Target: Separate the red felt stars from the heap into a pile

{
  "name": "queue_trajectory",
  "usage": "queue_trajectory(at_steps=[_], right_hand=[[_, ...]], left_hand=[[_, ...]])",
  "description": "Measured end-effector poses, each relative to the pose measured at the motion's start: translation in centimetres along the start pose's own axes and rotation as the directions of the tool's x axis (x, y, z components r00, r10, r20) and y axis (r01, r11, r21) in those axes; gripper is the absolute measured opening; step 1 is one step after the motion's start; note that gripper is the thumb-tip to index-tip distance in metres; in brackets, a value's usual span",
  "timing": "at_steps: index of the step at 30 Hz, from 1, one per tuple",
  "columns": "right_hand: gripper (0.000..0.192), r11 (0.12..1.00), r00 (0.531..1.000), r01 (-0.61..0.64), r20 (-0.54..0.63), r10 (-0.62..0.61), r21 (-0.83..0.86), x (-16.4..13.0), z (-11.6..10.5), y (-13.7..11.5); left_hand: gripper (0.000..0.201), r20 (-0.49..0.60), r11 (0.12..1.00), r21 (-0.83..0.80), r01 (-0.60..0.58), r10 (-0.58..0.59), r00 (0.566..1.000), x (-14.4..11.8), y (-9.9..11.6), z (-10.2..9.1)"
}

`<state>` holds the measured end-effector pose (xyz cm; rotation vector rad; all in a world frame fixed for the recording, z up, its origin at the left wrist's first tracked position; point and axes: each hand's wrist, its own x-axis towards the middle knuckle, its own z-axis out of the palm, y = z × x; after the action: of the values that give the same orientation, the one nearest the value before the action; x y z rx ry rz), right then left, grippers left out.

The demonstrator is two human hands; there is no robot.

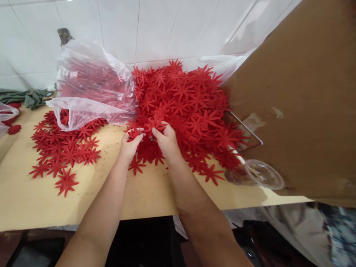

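Note:
Both hands are raised over the front of a big heap of red flower-shaped cutouts with long narrow petals. My left hand is closed around a few red flower cutouts, thumb on top. Close beside it, my right hand pinches another red flower cutout between thumb and fingers. The fingertips of the two hands almost meet. Loose cutouts, such as a single flower, lie at the heap's front edge.
A smaller pile of darker red flowers lies left on the table. Behind it stands a clear plastic bag filled with red pieces. A large cardboard box borders the right side, with a clear plastic cup lying before it. White tiled wall behind.

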<state>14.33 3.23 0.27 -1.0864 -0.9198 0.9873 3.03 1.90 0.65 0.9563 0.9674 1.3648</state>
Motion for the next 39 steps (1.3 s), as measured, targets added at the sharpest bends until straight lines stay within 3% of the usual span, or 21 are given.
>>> queue_trajectory(at_steps=[3, 6, 12, 18, 21, 25, 30, 35, 39], right_hand=[[0.028, 0.997, 0.999, 0.03, 0.034, -0.028, -0.064, -0.2, 0.2, 0.1], [0.037, 0.981, 0.997, 0.062, 0.06, -0.051, -0.186, -0.5, 0.1, 0.1], [0.049, 0.95, 0.998, 0.068, 0.033, -0.061, -0.304, -1.0, 0.1, -0.2], [0.02, 0.951, 0.976, 0.215, 0.029, -0.214, -0.224, -0.7, 0.4, 0.1], [0.017, 0.953, 0.976, 0.206, -0.03, -0.218, -0.223, -0.5, 0.3, 0.0], [0.028, 0.95, 0.985, 0.15, -0.043, -0.167, -0.274, -0.6, -0.1, -0.5], [0.043, 0.929, 0.973, 0.157, -0.11, -0.204, -0.336, -0.5, -0.6, -0.7], [0.037, 0.977, 0.97, 0.127, -0.183, -0.158, -0.171, 0.1, -0.5, -0.1], [0.031, 0.995, 0.995, 0.083, -0.054, -0.08, 0.048, 0.3, -0.2, 0.4]], left_hand=[[0.022, -0.019, 1.0, -0.009, -0.006, 0.006, 1.0, 0.1, -0.1, 0.0], [0.025, -0.032, 0.999, -0.054, 0.003, -0.005, 0.999, 0.1, -0.2, 0.0], [0.029, 0.049, 0.997, -0.075, 0.0, 0.004, 0.999, -0.1, 0.0, 0.2], [0.026, 0.046, 0.997, -0.077, -0.011, 0.015, 0.999, 0.0, -0.2, 0.2], [0.027, 0.044, 0.996, -0.089, 0.01, -0.006, 0.999, 0.1, -0.3, 0.2], [0.029, 0.009, 0.995, -0.1, 0.011, -0.011, 1.0, 0.1, -0.2, 0.3], [0.028, 0.0, 0.997, -0.08, -0.005, 0.005, 1.0, 0.1, -0.4, 0.2], [0.027, 0.044, 0.999, -0.045, -0.005, 0.007, 0.999, 0.0, -0.3, 0.3], [0.03, 0.089, 1.0, -0.007, -0.005, 0.005, 0.996, -0.1, -0.5, 0.4]])
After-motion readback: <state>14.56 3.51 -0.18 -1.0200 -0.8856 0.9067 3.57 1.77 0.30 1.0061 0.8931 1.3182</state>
